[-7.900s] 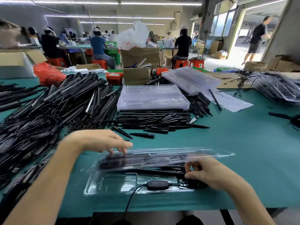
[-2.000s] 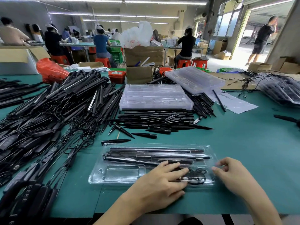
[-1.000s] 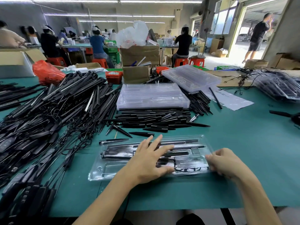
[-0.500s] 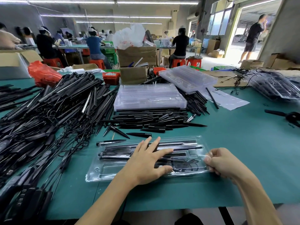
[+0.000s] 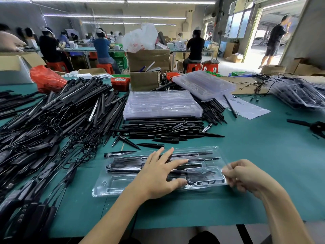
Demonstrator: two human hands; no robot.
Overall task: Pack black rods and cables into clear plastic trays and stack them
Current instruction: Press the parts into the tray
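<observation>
1. Far left, a heap of black rods and cables (image 5: 44, 124) crowds the green table (image 5: 263, 155) right to its near edge.
2. Left hand (image 5: 158, 175) lies flat, fingers spread, pressing the clear tray (image 5: 112, 184), which sits near the front edge.
3. Right hand (image 5: 244, 175) pinches the tray's right edge.
4. Bare green table lies open beyond, rightward.

bright, even light falls from long ceiling tubes (image 5: 123, 0) overhead, with strong daylight blown out white through the doorway (image 5: 260, 43) at far right. shadows on the counter (image 5: 263, 155) are soft and faint. glare streaks the clear trays (image 5: 161, 104). wide-angle bending curves the edges. distant workers (image 5: 102, 48) are soft, and the right hand (image 5: 244, 175) is slightly blurred.
</observation>
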